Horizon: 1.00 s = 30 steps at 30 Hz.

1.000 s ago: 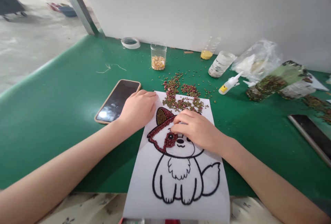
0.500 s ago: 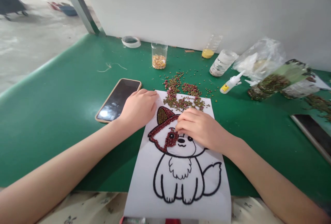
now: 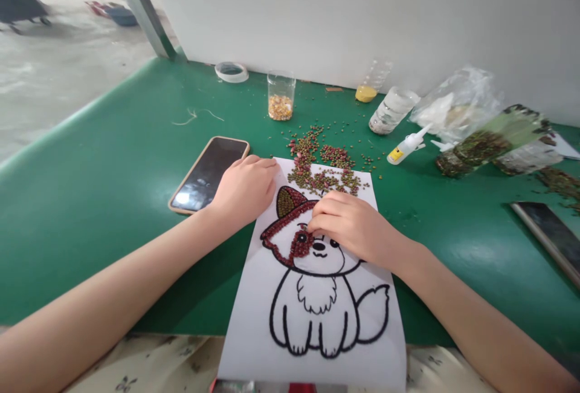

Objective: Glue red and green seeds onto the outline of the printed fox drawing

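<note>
A white sheet of paper with a black outline drawing of a seated fox-like animal lies before me. Dark red beans cover the patch around one eye and the edge of the head; green beans fill part of the ear. My right hand rests over the face, its fingertips pinched together above that eye; whatever they hold is too small to make out. Flat on the sheet's upper left edge lies my left hand, fingers extended. Loose red and green beans are heaped at the sheet's top edge.
Left of the sheet lies a phone. Behind stand a cup of corn kernels and a tape roll. To the right are a glue bottle, a plastic bottle, a green bag and another dark device.
The view has shifted very slightly. Both hands keep almost the same position, with the right fingertips still above the eye.
</note>
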{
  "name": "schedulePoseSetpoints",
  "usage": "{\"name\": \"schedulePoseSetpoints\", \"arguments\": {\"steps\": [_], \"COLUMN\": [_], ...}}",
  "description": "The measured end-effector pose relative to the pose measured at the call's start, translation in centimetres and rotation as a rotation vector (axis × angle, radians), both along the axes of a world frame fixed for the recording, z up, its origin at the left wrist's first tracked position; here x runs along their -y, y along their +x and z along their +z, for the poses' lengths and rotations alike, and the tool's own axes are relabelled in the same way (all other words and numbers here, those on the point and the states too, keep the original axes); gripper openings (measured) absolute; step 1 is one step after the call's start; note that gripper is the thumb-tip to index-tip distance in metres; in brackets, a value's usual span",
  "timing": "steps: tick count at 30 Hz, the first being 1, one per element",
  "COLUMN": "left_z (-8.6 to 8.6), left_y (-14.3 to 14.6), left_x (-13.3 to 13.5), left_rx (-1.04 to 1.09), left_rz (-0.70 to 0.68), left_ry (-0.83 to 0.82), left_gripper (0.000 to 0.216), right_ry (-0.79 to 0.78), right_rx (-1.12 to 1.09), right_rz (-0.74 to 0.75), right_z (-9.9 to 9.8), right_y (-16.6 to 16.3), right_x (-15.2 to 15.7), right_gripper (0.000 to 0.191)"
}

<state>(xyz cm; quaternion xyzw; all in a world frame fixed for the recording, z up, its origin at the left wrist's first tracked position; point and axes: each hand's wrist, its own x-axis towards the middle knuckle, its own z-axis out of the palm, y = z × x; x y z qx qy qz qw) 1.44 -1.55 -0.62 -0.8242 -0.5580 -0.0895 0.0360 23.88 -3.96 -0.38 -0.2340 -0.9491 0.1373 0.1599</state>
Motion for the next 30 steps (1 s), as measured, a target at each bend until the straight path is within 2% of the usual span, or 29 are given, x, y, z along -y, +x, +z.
{"name": "schedulePoseSetpoints", "arguments": {"steps": [18, 25, 30], "left_z": [-0.02, 0.01, 0.01], "left_y": [-0.04, -0.02, -0.04], "left_x": [0.01, 0.00, -0.03], "left_rx": [-0.018, -0.021, -0.013], "left_rz": [0.000, -0.004, -0.004], "left_ry": [-0.005, -0.007, -0.016], "left_gripper": [0.036, 0.036, 0.037], "right_ry": [0.020, 0.035, 0.039], "right_rx": [-0.011, 0.004, 0.008], "right_rz": [-0.019, 0.024, 0.007], "right_z": [0.48, 0.39, 0.30], "right_y": [0.17, 0.21, 0.15], "right_x": [0.10, 0.12, 0.08], "right_gripper": [0.018, 0.026, 0.021]}}
